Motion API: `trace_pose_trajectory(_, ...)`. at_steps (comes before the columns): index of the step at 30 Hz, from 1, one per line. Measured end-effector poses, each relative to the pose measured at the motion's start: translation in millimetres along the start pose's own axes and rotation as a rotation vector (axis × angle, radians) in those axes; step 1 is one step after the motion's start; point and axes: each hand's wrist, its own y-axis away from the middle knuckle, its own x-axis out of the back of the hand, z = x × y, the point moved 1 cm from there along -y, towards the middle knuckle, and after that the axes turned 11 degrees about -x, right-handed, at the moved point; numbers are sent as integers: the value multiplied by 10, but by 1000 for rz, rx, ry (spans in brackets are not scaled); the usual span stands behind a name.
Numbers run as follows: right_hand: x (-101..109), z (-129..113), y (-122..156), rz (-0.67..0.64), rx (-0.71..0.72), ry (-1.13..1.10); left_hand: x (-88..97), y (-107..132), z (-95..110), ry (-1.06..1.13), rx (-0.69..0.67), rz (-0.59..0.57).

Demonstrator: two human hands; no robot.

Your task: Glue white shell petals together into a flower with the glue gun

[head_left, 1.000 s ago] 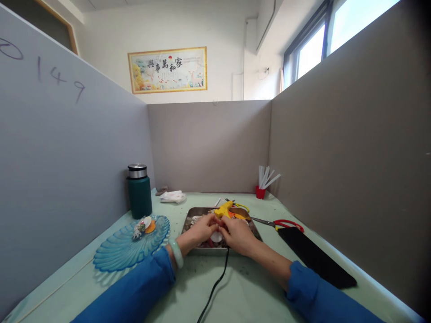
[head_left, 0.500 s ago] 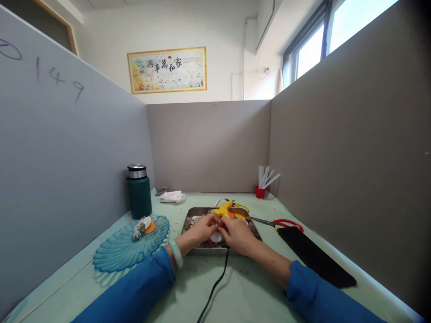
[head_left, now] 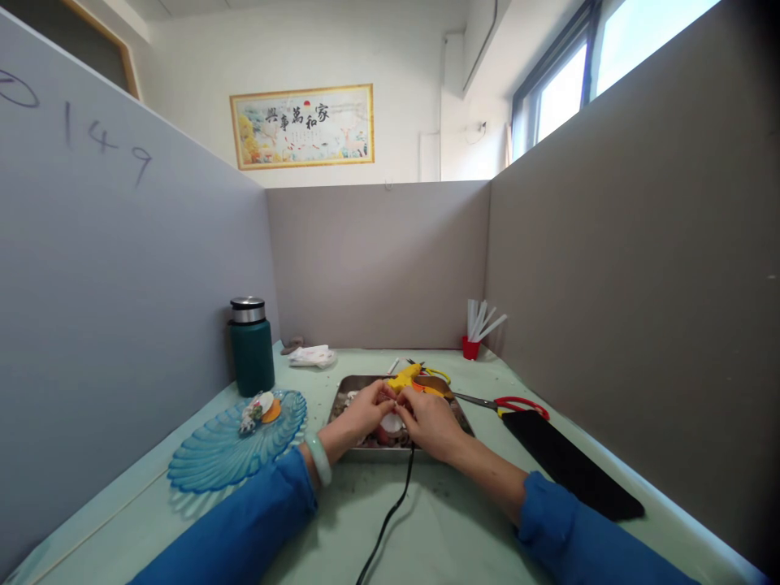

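Note:
My left hand (head_left: 370, 408) and my right hand (head_left: 431, 419) meet above a metal tray (head_left: 359, 457), fingertips pinched close together. Whatever lies between the fingers is too small and too covered to make out. Just below the fingertips shows a round white piece (head_left: 391, 423), and I cannot tell whether it is held or lies in the tray. Small brownish and pale bits fill the tray around it. A yellow hot glue gun (head_left: 407, 377) rests at the tray's far side, beyond my fingers. Its black cord (head_left: 396, 508) runs over the near rim towards me.
At left, a blue fluted glass plate (head_left: 213, 455) carries small decorations, with a green bottle (head_left: 252, 357) behind. Red-handled scissors (head_left: 521, 404) and a black strip (head_left: 573, 467) lie right. A red cup (head_left: 471, 348) holds white sticks at the back. Grey partitions enclose three sides.
My fingers have shifted slightly over the tray, and the round white piece beneath them shows a little higher. Both forearms stay in nearly the same place.

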Motion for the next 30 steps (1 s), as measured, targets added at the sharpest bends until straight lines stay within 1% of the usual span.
trace_pose_trajectory(8,-9,6,0,18,6,-23,5,3,32,22,-10,-6)
trace_pose_trajectory(14,-2,-2,-1,32,-13,-30,8,0,12,31,-19,4)
trace_pose_trajectory(22,-7,11,2,36,-7,-30,16,-7,-19,24,-45,-19)
trace_pose_trajectory(30,-23,22,-9,10,-14,13,6,-14,-33,-1,-10,-36)
